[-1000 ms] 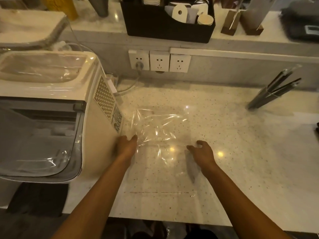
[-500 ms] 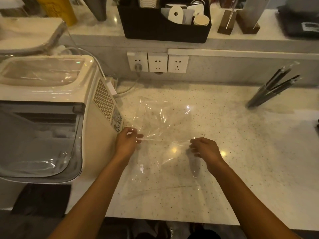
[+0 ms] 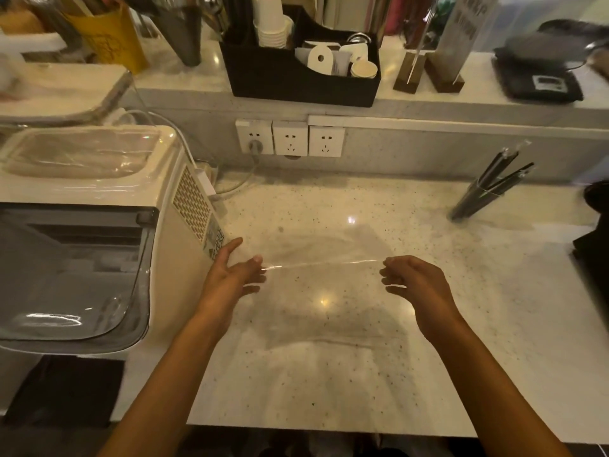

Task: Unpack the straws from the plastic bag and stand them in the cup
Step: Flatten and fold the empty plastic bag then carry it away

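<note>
Now I've got the plastic bag (image 3: 324,291) stretched between both hands over the near-middle of the bench (image 3: 494,324). My left hand (image 3: 230,275) takes the left edge with thumb and a fingertip, the other fingers spread wide; my right hand (image 3: 415,285) has its fingers curled at the right edge, apparently pinching the film (the contact itself is hard to make out, it's so clear). I'd say it's held taut like this to smooth or fold it, since it looks empty. The straws (image 3: 491,186), dark and wrapped, stand leaning in a clear cup far right, well apart from the bag, so that part seems done. To the left the white machine (image 3: 99,225) sits just beside my left hand, tight on that side. Sockets (image 3: 290,138) and a black organiser w/ paper cups (image 3: 303,74) are far back, not in the way.
</note>
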